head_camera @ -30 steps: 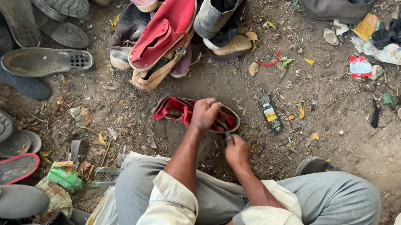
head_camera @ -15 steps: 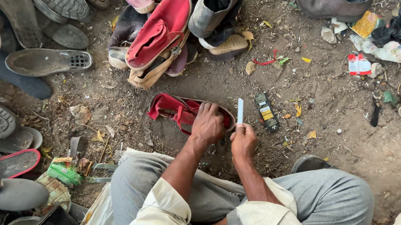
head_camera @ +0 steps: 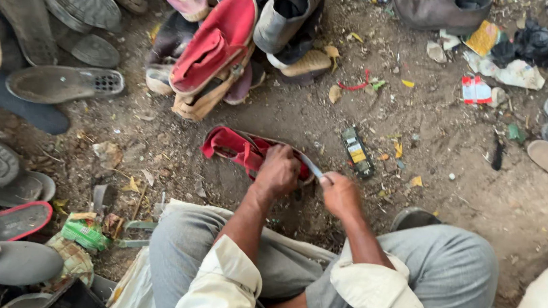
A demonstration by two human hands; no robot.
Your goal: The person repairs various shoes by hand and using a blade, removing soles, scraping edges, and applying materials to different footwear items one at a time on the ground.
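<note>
- Sitting on bare dirt ground (head_camera: 466, 174), a person in grey trousers and rolled cream sleeves works over a red shoe (head_camera: 240, 152) lying just ahead of the knees.
- Left hand (head_camera: 278, 171): closed down over the heel end of the red shoe, pinning it to the ground; fingers wrapped over the rim.
- Right hand (head_camera: 340, 193): closed around the handle of a thin blade (head_camera: 311, 167), just beside the shoe's near end. The blade tip angles up and away toward the shoe and meets it close to the left hand; the exact contact point is hidden behind the fingers.
- Key relation: the red shoe's long axis runs from its toe, up and to the picture's left, toward its heel under the left hand. The left hand sits on the shoe; the right hand is just off it, so the blade bridges the gap.
- Beyond the red shoe: a heap of footwear, including a red slip-on (head_camera: 215, 45) stacked on a tan sandal, and a grey boot (head_camera: 286, 10).
- Just past the right hand, beside the red shoe: a small dark green packet (head_camera: 356, 151) lying flat.
- Far side from the red shoe: a brown leather shoe (head_camera: 438, 4) among scrap wrappers.
- On the picture's left of the red shoe: dark soles and sandals, well apart.
</note>
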